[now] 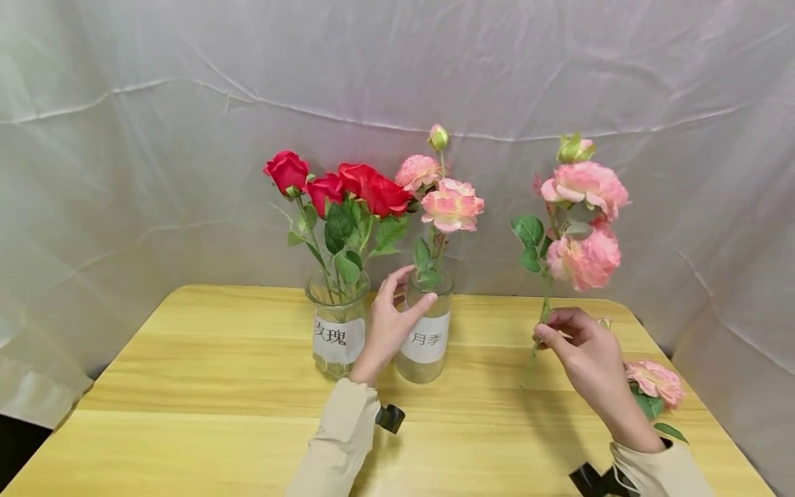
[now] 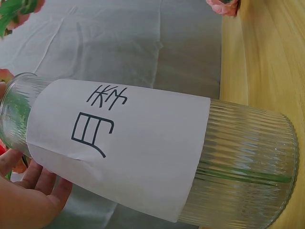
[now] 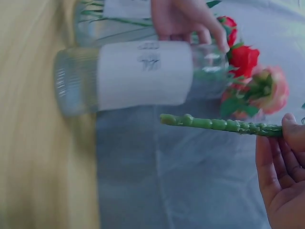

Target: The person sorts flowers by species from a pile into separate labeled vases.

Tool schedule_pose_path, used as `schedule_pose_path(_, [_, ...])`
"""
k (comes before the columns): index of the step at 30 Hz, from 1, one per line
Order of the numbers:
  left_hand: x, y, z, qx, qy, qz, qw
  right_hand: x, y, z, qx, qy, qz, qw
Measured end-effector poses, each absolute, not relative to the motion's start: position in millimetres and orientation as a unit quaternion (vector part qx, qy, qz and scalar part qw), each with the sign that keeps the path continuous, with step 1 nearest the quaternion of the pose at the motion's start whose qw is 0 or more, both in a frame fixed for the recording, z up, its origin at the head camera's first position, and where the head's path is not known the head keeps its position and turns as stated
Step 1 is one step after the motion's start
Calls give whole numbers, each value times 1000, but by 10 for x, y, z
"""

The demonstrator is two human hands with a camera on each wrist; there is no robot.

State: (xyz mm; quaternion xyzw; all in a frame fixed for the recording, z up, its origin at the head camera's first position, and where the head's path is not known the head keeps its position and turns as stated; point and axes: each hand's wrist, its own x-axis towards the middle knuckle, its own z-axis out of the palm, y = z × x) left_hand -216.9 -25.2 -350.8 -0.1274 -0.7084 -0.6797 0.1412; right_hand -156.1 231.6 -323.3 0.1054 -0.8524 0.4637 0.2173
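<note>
At the mouth of a ribbed glass vase with a white paper label, my left hand grips the neck, thumb in front and fingers around the left side. Pink roses with a bud stand in that vase. My right hand pinches a stem of pink roses between thumb and fingers, blooms upward, to the right of the vase. In the right wrist view its knobbly green stem end sticks out past the fingertips, apart from the labelled vase.
Left of the gripped vase stands a second labelled glass jar with several red roses. Another pink rose lies on the wooden table at the right, partly behind my right wrist. Grey cloth hangs behind the table.
</note>
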Motion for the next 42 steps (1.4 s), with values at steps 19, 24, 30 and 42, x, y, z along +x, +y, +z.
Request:
schedule_pose_path(19, [-1966,-255,-3266,-132,-708,-680,140,-1942,1841,-2428,156,-804,519,243])
schedule_pose_path(24, [-1952,-264,-3267,-126,-709,-680,139,-2035,1731,-2327,166,-792,535,243])
schedule_pose_path(30, [-2111,-268,-3485,-127,-708,-680,144,-2152,1588,-2274,187,-772,559,236])
schedule_pose_path(42, [-2228,-252,-3632,-135,-710,-676,143,-2248,1477,-2321,195,-775,560,221])
